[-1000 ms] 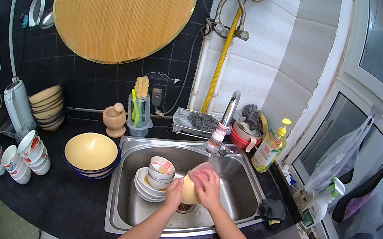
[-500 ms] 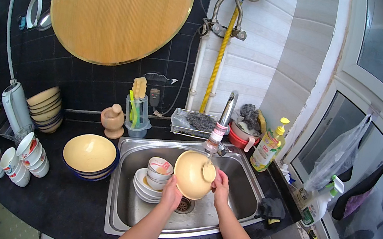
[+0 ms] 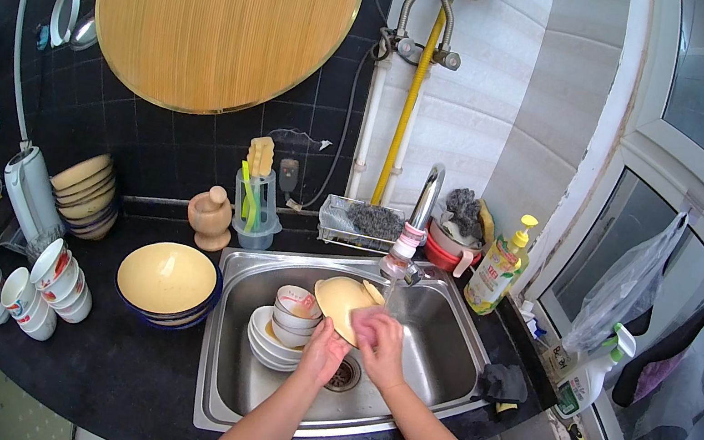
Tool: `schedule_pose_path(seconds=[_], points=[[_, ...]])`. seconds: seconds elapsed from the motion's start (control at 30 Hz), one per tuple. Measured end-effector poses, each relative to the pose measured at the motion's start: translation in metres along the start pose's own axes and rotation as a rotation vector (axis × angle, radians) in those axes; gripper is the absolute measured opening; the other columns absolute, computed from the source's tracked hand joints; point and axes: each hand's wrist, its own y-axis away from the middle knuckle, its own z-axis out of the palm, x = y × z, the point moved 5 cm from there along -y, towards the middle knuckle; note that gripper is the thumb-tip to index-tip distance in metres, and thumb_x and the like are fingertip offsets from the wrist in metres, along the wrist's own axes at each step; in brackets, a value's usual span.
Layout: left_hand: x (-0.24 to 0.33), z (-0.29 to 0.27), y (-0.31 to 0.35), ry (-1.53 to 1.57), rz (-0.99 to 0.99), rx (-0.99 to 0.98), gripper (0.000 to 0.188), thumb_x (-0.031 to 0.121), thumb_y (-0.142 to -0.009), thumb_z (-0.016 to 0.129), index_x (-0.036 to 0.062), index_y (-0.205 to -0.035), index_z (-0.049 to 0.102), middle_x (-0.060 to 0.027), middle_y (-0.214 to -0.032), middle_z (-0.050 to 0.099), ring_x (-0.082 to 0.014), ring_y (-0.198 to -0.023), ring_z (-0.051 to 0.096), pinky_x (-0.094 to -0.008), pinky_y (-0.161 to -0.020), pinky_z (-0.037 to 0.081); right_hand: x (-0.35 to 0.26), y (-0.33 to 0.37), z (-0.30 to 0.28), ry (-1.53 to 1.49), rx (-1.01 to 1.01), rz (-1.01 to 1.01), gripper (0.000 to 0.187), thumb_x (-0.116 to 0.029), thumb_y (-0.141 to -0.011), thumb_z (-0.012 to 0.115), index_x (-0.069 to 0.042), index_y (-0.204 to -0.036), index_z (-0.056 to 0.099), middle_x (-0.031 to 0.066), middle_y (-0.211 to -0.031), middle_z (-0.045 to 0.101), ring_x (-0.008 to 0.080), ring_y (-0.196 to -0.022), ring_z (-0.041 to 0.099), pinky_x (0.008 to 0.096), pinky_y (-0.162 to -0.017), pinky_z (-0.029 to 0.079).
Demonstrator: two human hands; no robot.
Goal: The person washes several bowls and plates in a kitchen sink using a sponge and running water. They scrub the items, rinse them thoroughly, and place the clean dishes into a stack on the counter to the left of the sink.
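Over the sink (image 3: 217,364) a pale yellow bowl (image 3: 338,299) is held tilted, its foot ring toward the tap (image 3: 424,208). My left hand (image 3: 323,356) grips the bowl's near left edge, fingers partly hidden behind it. Closed around a pink sponge (image 3: 368,322), my right hand (image 3: 383,356) presses against the bowl's outside. Water runs from the tap just beyond the right hand. Left of the held bowl, several white bowls (image 3: 271,350) and small patterned bowls (image 3: 298,304) are stacked in the sink.
Blue-rimmed yellow bowls (image 3: 167,281) stand stacked left of the sink, with patterned cups (image 3: 33,312) farther left. A wooden mortar (image 3: 209,220) and a utensil holder (image 3: 257,214) sit behind. A soap bottle (image 3: 496,270) and dark gloves (image 3: 499,386) lie along the right side.
The bowl has turned and tipped, its foot ring now farther back. My right hand has left the bowl's right edge and come leftward across its outside, with the pink sponge now showing.
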Motion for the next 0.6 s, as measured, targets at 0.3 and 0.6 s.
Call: schedule_pose_path(seconds=[0.3, 0.6], points=[[0.0, -0.006, 0.0, -0.014, 0.024, 0.076, 0.033, 0.029, -0.092, 0.039, 0.0074, -0.118, 0.041, -0.0104, -0.118, 0.049, -0.0218, -0.11, 0.047, -0.0383, -0.093, 0.038, -0.018, -0.001, -0.003, 0.095, -0.096, -0.165, 0.011, -0.003, -0.061, 0.058, -0.008, -0.071, 0.057, 0.0051, -0.088, 0.055, 0.0281, -0.09, 0.048, 0.0388, -0.079, 0.039], [0.005, -0.025, -0.006, 0.063, 0.025, 0.121, 0.037, 0.028, -0.092, 0.037, 0.0073, -0.123, 0.036, -0.0108, -0.126, 0.043, -0.0257, -0.117, 0.041, -0.0464, -0.099, 0.032, 0.063, 0.02, -0.007, 0.217, -0.025, 0.316, 0.007, 0.001, -0.061, 0.057, -0.006, -0.065, 0.057, 0.0089, -0.083, 0.056, 0.0286, -0.08, 0.05, 0.0358, -0.072, 0.041]])
